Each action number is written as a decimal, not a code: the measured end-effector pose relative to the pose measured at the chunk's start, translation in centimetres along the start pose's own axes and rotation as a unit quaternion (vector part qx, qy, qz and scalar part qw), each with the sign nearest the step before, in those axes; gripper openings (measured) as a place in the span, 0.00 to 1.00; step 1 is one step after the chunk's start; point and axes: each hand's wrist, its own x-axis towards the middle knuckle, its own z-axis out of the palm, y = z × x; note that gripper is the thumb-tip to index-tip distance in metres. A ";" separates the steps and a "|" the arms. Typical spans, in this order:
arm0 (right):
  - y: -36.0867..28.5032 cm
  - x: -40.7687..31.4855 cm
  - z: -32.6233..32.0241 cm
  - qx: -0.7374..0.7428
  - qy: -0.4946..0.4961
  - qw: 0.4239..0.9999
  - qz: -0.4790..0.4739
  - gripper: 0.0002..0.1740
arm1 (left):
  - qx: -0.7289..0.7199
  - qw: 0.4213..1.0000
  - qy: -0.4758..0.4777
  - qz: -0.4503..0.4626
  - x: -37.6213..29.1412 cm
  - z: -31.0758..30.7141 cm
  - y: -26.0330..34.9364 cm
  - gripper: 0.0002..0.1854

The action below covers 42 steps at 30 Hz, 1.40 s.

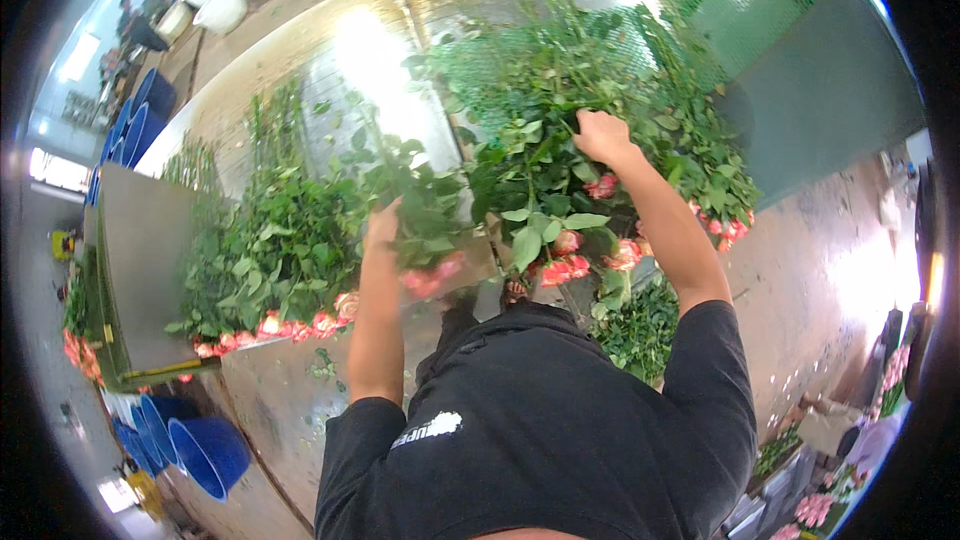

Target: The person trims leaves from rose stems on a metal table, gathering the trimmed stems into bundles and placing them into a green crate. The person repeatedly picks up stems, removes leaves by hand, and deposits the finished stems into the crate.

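Note:
Blurred by motion, my left hand (pixel 384 223) grips leafy rose stems (pixel 420 202) whose pink blooms (pixel 433 274) point towards me. My right hand (pixel 602 136) is curled around stems within a large heap of roses (pixel 547 127) on the right half of the metal table (pixel 337 75). Leaves hide its fingertips. Coral-pink rose heads (pixel 566 268) from this heap hang at the table's near edge. Left of my left hand lies a row of roses (pixel 292 232), stems pointing away and pink-and-cream blooms (pixel 300 328) along the near edge.
Upright panels flank the table: a grey one (pixel 142 240) at left and a dark green one (pixel 825 105) at right. Green mesh (pixel 480 67) lies under the heap. Blue buckets (pixel 206 450) stand at lower left. More foliage (pixel 637 330) is below the table edge, beside my legs.

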 end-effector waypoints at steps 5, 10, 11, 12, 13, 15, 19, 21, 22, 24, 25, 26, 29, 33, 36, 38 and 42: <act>0.7 1.1 -2.4 0.213 -0.022 0.976 -0.045 0.20 | -0.333 0.941 -0.060 -0.016 -4.1 -1.5 5.7 0.20; -2.8 -1.0 -8.2 0.548 -0.074 0.833 0.005 0.24 | -0.266 0.956 -0.035 -0.121 -5.5 -4.4 6.8 0.22; -2.6 -0.3 -7.4 0.580 -0.113 0.807 -0.013 0.25 | -0.236 0.962 -0.015 -0.139 -5.3 -4.6 6.8 0.21; -5.0 -1.6 -7.2 0.601 -0.117 0.791 -0.001 0.25 | -0.256 0.958 -0.004 -0.128 -4.2 -4.8 4.3 0.21; -8.3 -3.4 -7.0 0.609 -0.117 0.784 0.016 0.25 | -0.275 0.955 0.009 -0.114 -3.4 -4.9 2.2 0.20; -13.1 -5.4 -4.4 0.608 -0.105 0.786 0.029 0.25 | -0.275 0.950 0.017 -0.149 -3.9 -4.5 2.1 0.21; -19.1 -7.2 5.3 0.613 -0.050 0.788 -0.029 0.25 | -0.180 0.970 0.013 -0.161 -4.4 -4.3 4.0 0.23; -20.9 -7.5 9.5 0.513 -0.050 0.857 -0.021 0.25 | -0.131 0.977 0.000 -0.170 -3.8 -4.0 3.1 0.26; -21.9 -7.9 9.7 0.462 -0.079 0.883 -0.020 0.29 | -0.086 0.983 -0.004 -0.164 -3.6 -4.1 2.1 0.27; -22.8 -8.2 11.3 0.421 -0.083 0.902 -0.031 0.28 | -0.058 0.993 0.041 -0.095 -3.1 -3.4 0.2 0.27; -23.2 -8.1 11.8 0.400 -0.075 0.913 -0.030 0.27 | -0.121 0.990 0.051 -0.059 -2.7 -2.7 -1.0 0.27; -23.5 -8.2 12.3 0.397 -0.066 0.915 -0.037 0.27 | -0.115 0.991 0.056 -0.049 -2.9 -2.1 -1.3 0.27; -24.4 -8.2 12.3 0.390 -0.034 0.918 -0.069 0.23 | -0.133 0.990 0.049 -0.026 -3.8 -0.5 -0.1 0.28; -24.4 -9.3 12.7 0.397 -0.023 0.913 -0.094 0.23 | -0.191 0.979 0.054 -0.037 -4.6 1.4 -1.4 0.29; -24.7 -9.2 12.5 0.478 -0.069 0.876 -0.009 0.27 | -0.120 0.989 0.088 -0.001 -4.7 0.5 -1.6 0.30; -24.8 -9.2 11.4 0.513 -0.124 0.849 0.016 0.28 | -0.017 0.993 0.119 0.010 -4.8 -0.4 -0.9 0.31; -25.0 -9.3 10.6 0.558 -0.115 0.822 -0.009 0.26 | 0.158 0.979 0.120 -0.047 -5.6 -1.7 3.2 0.33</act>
